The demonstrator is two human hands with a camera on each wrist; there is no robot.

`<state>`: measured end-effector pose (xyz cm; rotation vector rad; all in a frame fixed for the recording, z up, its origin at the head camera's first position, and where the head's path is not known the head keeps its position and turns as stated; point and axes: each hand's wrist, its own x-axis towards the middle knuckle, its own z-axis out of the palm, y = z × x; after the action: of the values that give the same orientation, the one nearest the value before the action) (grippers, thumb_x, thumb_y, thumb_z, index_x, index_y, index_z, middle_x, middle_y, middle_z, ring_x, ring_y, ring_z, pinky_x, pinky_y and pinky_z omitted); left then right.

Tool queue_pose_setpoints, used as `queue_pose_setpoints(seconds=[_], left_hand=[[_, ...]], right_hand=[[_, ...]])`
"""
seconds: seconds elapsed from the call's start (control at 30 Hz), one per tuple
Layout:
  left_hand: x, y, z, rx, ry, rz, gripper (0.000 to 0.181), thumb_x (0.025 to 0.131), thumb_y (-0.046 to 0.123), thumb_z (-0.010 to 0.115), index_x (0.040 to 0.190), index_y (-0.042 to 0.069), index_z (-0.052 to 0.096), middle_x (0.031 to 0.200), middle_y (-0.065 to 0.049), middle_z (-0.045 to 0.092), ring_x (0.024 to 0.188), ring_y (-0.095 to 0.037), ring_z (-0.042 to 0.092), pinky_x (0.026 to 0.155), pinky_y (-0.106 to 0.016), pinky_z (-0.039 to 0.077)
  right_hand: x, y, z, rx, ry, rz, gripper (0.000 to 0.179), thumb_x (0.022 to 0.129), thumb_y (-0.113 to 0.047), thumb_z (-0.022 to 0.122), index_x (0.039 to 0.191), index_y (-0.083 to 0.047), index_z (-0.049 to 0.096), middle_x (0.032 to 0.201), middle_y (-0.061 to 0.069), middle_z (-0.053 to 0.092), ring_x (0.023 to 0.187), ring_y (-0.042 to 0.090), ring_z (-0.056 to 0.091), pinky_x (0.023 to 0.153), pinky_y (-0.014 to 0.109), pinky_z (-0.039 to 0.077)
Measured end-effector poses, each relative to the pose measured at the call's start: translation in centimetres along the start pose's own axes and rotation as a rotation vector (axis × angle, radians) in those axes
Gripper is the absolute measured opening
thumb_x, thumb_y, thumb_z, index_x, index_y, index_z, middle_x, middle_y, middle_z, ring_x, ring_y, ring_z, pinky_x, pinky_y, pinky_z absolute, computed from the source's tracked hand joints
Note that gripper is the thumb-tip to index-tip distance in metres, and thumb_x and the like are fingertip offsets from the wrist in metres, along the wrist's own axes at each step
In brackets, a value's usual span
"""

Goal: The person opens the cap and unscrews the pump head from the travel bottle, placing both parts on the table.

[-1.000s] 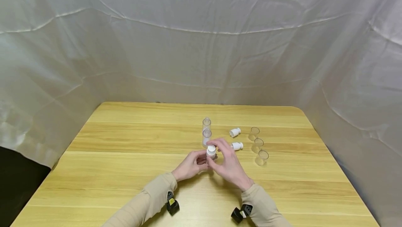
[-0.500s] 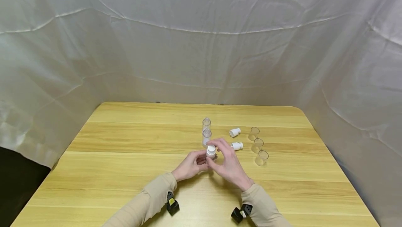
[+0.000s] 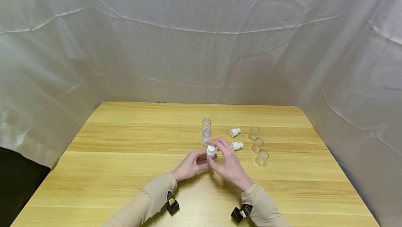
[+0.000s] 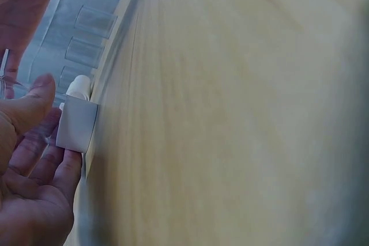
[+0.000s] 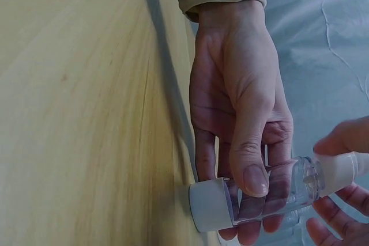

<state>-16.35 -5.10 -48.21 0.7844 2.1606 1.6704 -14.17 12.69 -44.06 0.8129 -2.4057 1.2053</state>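
A small clear bottle (image 5: 297,184) with a white base (image 5: 210,205) and a white pump top (image 3: 211,149) stands upright between both hands. My left hand (image 3: 190,166) grips its clear body, thumb on one side and fingers round the other, as the right wrist view shows. Higher up, my right hand (image 3: 230,167) pinches the white top with thumb and fingers. In the left wrist view the white base (image 4: 78,125) shows by the left fingertips. Just behind the hands stand two more clear bottles (image 3: 206,137), the nearer partly covered by the right fingers.
Two white pump tops (image 3: 235,132) lie on their sides right of the bottles. Farther right, three clear caps (image 3: 263,156) stand in a row. Everything rests on a wooden table (image 3: 132,133), with grey sheeting (image 3: 201,63) hanging behind and at the sides.
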Motion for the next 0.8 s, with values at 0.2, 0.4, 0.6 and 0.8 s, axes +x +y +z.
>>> queue_pose_setpoints(seconds=[0.2,0.4,0.6,0.8], left_hand=[[-0.05,0.06,0.02,-0.025,-0.002,-0.007,0.044,0.092,0.0,0.067,0.134,-0.006,0.057,0.135,-0.026,0.062,0.128,-0.04,0.06,0.113,-0.036,0.05],[-0.06,0.05,0.02,-0.026,-0.007,-0.009,0.045,0.092,0.003,0.068,0.135,-0.004,0.057,0.136,-0.025,0.062,0.128,-0.039,0.06,0.113,-0.037,0.05],[-0.05,0.04,-0.01,0.002,0.012,-0.01,0.044,0.092,0.004,0.069,0.134,-0.003,0.059,0.134,-0.023,0.064,0.126,-0.038,0.062,0.112,-0.037,0.051],[0.0,0.03,0.08,-0.024,0.01,-0.024,0.045,0.093,0.002,0.068,0.136,-0.005,0.057,0.135,-0.025,0.063,0.128,-0.039,0.06,0.114,-0.04,0.049]], right_hand=[[0.02,-0.28,0.0,0.0,0.015,0.022,0.051,0.076,-0.001,0.082,0.123,-0.006,0.063,0.117,0.009,0.065,0.11,0.023,0.064,0.101,0.044,0.057],[-0.07,-0.29,-0.18,0.009,0.021,-0.01,0.049,0.076,0.003,0.081,0.122,-0.004,0.064,0.116,0.01,0.067,0.109,0.025,0.065,0.1,0.045,0.058],[-0.15,0.0,-0.18,0.035,0.071,-0.053,0.051,0.08,0.005,0.077,0.129,0.0,0.062,0.118,0.016,0.068,0.108,0.028,0.066,0.101,0.04,0.058],[-0.36,0.18,-0.16,0.164,0.147,-0.033,0.057,0.082,0.011,0.072,0.136,0.01,0.052,0.123,0.026,0.064,0.11,0.038,0.066,0.104,0.033,0.057]])
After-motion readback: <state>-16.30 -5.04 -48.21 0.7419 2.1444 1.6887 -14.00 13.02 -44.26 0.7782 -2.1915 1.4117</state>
